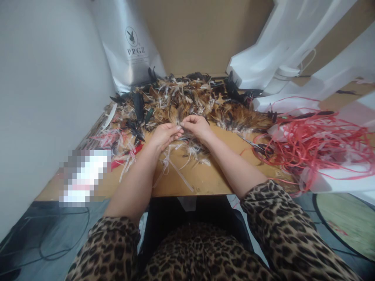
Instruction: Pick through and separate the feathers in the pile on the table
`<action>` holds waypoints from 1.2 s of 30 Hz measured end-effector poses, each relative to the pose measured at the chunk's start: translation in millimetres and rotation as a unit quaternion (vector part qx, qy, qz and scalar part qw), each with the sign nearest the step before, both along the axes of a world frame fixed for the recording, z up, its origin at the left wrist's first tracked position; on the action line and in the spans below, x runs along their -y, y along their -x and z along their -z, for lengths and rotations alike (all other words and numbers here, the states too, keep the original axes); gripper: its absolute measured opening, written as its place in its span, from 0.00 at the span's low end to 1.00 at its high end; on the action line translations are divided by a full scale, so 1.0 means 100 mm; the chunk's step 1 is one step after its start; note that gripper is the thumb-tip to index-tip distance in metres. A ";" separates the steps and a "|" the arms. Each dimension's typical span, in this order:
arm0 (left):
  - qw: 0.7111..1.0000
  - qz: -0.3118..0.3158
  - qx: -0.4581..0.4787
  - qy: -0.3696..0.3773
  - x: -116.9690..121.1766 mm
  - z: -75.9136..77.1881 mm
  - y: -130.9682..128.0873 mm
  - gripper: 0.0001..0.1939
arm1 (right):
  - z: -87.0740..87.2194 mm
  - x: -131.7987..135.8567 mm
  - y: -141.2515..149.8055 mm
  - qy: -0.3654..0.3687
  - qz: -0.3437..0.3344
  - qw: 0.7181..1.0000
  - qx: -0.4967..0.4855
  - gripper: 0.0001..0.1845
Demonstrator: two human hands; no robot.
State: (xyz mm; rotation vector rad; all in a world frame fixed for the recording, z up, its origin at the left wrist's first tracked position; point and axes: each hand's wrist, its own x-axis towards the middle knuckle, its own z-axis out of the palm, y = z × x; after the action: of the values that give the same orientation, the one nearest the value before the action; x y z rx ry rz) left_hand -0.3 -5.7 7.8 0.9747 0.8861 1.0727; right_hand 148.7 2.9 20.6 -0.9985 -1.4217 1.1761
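Grip: left hand (165, 136) and right hand (197, 128) pinch closed on, I think, a wispy brown feather (176, 114), likely for fine control.
Heaped brown-and-black feathers (193, 95): just beyond, on the tan wooden tabletop (205, 183), presumably for easy reach.

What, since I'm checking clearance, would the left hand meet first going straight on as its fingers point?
Probably the right hand; whether it touches the left hand is hard to tell.

Left hand (164, 136) and right hand (198, 128) pinched at feathers (181, 95) heaped toward the back edge of the counter (211, 181), red ribbon (319, 142) near its right.
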 end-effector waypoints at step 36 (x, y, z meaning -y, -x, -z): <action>0.986 -0.138 0.088 -0.009 -0.11 -0.02 0.10 0.04 | 0.16 -0.16 -0.15 -0.043 0.046 0.971 0.229 0.08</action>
State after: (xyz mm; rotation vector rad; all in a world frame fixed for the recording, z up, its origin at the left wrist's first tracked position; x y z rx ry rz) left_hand -10.4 4.9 10.0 0.7716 0.8841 1.3820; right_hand 163.8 18.8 4.6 -1.3152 -1.7454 0.8364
